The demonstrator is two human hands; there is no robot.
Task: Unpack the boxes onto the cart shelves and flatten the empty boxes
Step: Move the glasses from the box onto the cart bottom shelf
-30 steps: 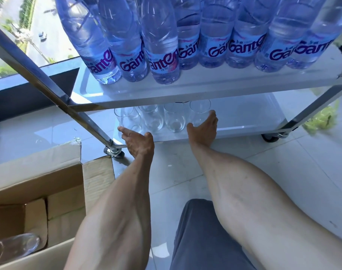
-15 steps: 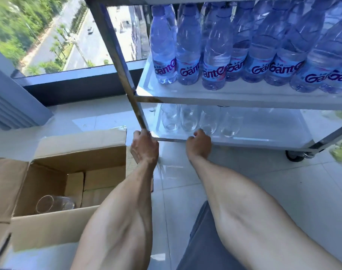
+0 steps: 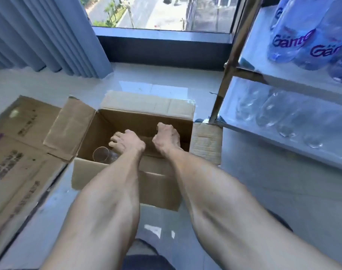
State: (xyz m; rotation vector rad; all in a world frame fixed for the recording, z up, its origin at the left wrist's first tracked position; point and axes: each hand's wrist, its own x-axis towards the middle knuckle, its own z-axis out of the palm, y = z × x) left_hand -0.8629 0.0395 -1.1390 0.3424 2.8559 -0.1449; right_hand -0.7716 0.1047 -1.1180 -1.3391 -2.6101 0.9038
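Both hands reach into the open cardboard box [image 3: 146, 121] on the floor [image 3: 166, 84]. The left hand [image 3: 127, 142] hangs over a clear glass [image 3: 103, 154] lying on its side near the box's left wall, fingers spread and bent, not yet gripping it. The right hand [image 3: 167, 136] has its fingers curled, holding nothing visible. Flattened cardboard [image 3: 14, 152] lies left of the box. The cart [image 3: 232, 61] stands at right, water bottles [image 3: 302, 39] on its upper shelf, glasses [image 3: 279, 115] on the lower shelf.

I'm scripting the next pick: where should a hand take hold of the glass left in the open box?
The glass lies on its side, rim toward the near-left corner. Come from above and wrap the fingers round its barrel, as the left hand is poised to; the rim seems a poorer hold.
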